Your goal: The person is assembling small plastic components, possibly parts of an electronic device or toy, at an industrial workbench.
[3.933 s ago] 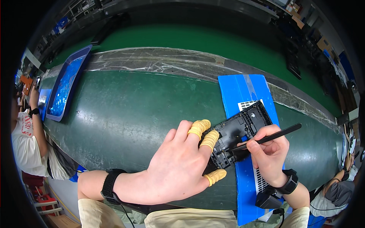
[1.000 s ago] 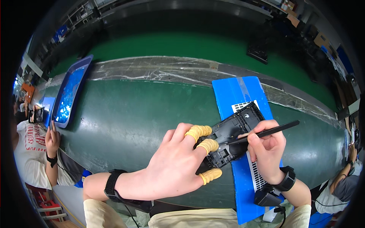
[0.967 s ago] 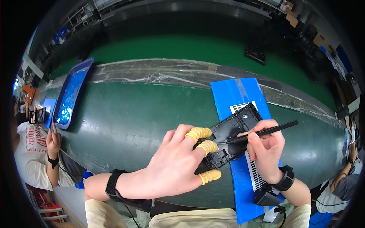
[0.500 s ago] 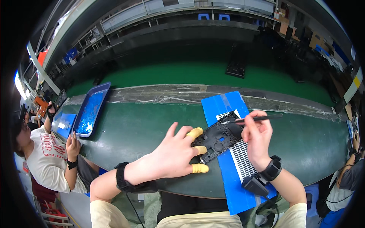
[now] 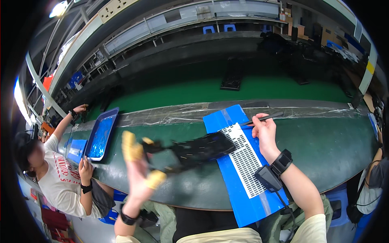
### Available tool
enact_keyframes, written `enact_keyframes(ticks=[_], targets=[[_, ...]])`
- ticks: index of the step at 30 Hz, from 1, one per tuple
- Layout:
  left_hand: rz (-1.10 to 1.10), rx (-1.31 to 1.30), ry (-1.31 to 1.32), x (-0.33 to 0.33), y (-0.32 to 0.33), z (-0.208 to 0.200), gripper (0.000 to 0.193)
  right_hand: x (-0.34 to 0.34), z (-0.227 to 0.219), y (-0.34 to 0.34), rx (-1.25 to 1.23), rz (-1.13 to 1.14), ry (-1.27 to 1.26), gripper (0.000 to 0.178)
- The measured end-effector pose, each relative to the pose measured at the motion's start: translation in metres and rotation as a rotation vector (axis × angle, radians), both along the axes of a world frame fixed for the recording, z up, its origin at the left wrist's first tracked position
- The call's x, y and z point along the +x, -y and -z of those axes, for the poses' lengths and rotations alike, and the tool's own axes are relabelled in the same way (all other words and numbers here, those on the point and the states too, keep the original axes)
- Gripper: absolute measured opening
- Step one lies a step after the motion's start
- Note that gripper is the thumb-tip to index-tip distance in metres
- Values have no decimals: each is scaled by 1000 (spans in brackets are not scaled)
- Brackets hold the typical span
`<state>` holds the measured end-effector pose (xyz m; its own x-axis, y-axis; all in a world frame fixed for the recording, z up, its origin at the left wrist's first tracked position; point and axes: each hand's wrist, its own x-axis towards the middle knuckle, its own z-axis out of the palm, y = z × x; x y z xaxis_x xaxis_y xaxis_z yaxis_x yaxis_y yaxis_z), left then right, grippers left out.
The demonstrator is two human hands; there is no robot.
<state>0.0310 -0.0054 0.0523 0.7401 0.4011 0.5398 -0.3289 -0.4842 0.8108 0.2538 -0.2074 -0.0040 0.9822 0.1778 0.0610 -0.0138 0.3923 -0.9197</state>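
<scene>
My left hand, with yellow finger cots on its fingertips, is blurred by motion. Its fingers grip the left end of a black plastic housing, also smeared, which hangs over the green bench and reaches the blue board. Between the fingers of my right hand is a pair of black tweezers, their tips pointing left. Below those tips, a white sheet with rows of small dark rectangles lies on the blue board. Whether the tweezers hold anything at the tips is too small to tell.
A blue tray stands on the bench at the left, beside a co-worker whose hand touches its rim. Beyond the taped bench edge, a dark housing lies on a green belt. Another person sits at the far right.
My left hand has swung left and down, taking the black housing off the sheet's upper part. My right hand has drawn slightly left with the tweezers. The co-worker's arm now reaches toward the belt.
</scene>
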Motion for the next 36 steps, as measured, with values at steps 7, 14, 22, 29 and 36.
enact_keyframes(ticks=[7,14,22,29,36], targets=[[-198,268,-446,58,-50,-107,72,2,1,0,-121,-69,124,12],[-347,761,-1146,117,-59,-31,94,-7,-6,-2,-182,-156,164,11],[-299,785,-1062,90,-56,-15,102,-6,-4,-4,-221,-197,193,11],[-72,920,-1267,24,-59,-21,108,-4,-8,-5,-140,-179,97,11],[-297,717,-588,135,-114,-5,98,-2,-5,2,-126,-143,51,11]])
